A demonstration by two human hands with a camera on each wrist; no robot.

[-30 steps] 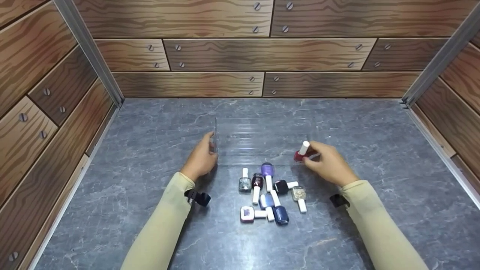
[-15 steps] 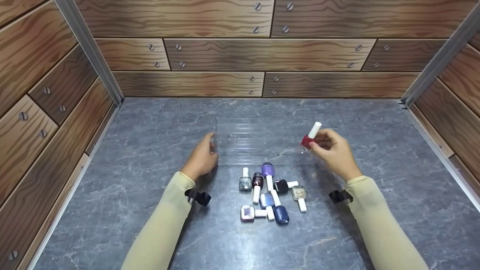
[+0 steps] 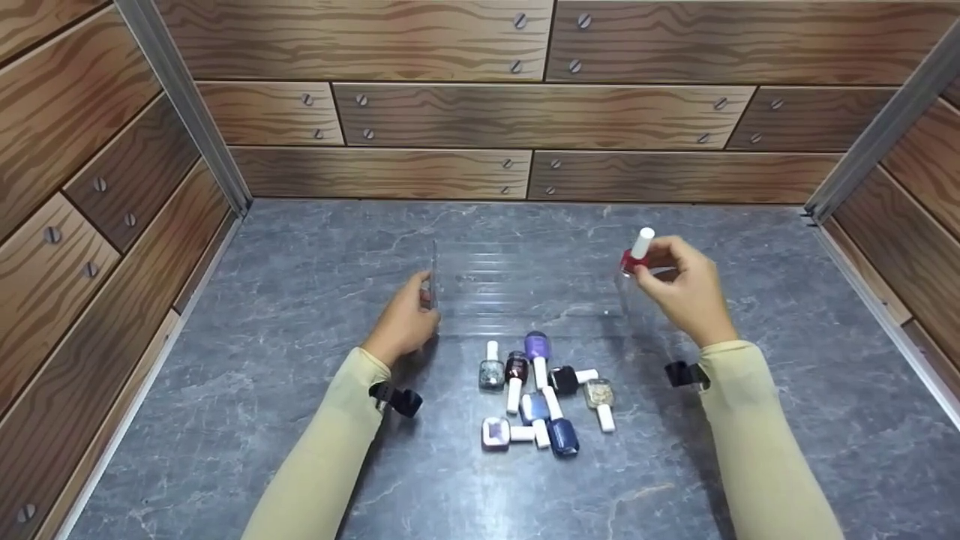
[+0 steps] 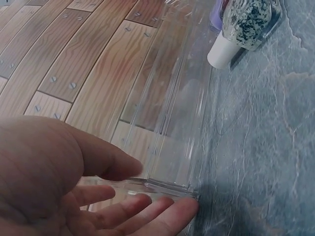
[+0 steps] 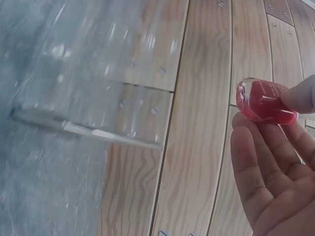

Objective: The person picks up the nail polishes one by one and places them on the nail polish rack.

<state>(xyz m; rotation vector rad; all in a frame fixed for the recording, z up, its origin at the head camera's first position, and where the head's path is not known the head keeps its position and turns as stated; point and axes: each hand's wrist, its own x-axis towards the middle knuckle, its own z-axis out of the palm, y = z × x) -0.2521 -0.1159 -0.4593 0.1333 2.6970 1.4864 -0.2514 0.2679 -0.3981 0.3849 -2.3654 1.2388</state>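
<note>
My right hand (image 3: 690, 289) pinches a red nail polish bottle (image 3: 632, 261) by its body, white cap up, at the right end of a clear plastic stepped rack (image 3: 525, 289). In the right wrist view, the thumb lies on one face of the red bottle (image 5: 268, 101) and fingers support the other. My left hand (image 3: 405, 315) rests at the rack's left end wall. Seen from the left wrist, its fingers (image 4: 167, 216) are fairly straight and touch that end, with the thumb close above the edge.
Several nail polish bottles lie in front of the rack: purple (image 3: 536, 345), silver glitter (image 3: 491, 373), dark red (image 3: 516, 366), black (image 3: 562, 379), gold glitter (image 3: 599, 391), light blue (image 3: 535, 407), navy (image 3: 563, 436) and a pale one (image 3: 496, 433). Wood-patterned walls (image 3: 450, 112) enclose the grey marbled table (image 3: 300, 232).
My right hand has carried the red nail polish bottle up, back and slightly right from the rack's front right corner. The left hand and the lying bottles have kept their places.
</note>
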